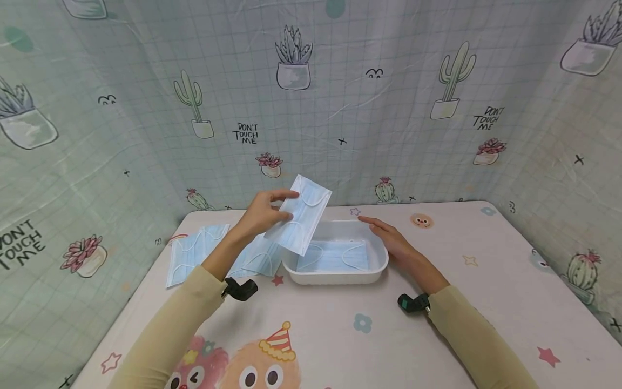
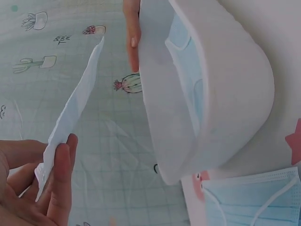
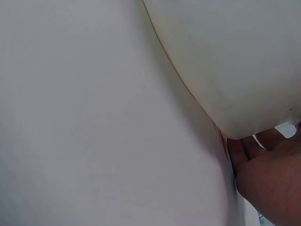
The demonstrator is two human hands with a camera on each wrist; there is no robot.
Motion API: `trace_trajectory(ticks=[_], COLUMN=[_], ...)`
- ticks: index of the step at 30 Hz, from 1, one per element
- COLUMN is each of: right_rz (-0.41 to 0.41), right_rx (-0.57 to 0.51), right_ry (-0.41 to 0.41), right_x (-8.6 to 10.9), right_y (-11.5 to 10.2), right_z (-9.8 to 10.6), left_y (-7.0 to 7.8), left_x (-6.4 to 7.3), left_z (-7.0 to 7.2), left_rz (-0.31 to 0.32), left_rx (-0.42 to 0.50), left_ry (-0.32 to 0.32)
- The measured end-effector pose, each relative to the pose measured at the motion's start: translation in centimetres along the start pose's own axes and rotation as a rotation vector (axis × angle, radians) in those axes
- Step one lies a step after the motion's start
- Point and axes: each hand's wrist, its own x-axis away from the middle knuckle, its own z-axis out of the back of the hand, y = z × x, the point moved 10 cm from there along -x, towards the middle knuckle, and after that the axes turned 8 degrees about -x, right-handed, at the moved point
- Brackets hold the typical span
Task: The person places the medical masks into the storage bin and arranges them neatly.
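Note:
My left hand (image 1: 264, 214) pinches a light blue face mask (image 1: 305, 212) between thumb and fingers. The mask is tilted above the left rim of a white plastic tub (image 1: 335, 279), its ear loops showing; the left wrist view shows it nearly edge-on. Inside the tub lies another blue mask (image 1: 335, 256), flat on the bottom. At the tub's right side, my right hand (image 1: 394, 241) rests against the outer wall, index finger stretched along the back corner. In the right wrist view its other fingers (image 3: 251, 148) are partly hidden by the tub.
More blue masks lie left of the tub: one group (image 1: 194, 253) at the table's left edge, and another mask (image 1: 257, 258) beside the tub, partly behind the left forearm. A patterned curtain (image 1: 330, 135) encloses the back and sides of the printed tablecloth (image 1: 335, 335).

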Motion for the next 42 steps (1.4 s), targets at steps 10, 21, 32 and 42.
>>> trace_trajectory(ticks=[10, 21, 32, 42], right_rz=[0.004, -0.002, 0.002, -0.001], right_rx=[0.014, 0.005, 0.018, 0.011], right_ry=[0.006, -0.004, 0.002, 0.008], right_x=[-0.2, -0.2, -0.2, -0.1], right_y=[0.1, 0.3, 0.1, 0.1], right_z=[0.1, 0.0, 0.0, 0.0], left_y=[0.4, 0.2, 0.3, 0.9], left_x=[-2.1, -3.4, -4.6, -5.1], left_z=[-1.3, -2.4, -3.7, -5.3], left_rz=[-0.043, -0.05, -0.053, -0.073], left_rx=[-0.003, -0.015, -0.065, -0.115], left_ry=[-0.095, -0.144, -0.228, -0.311])
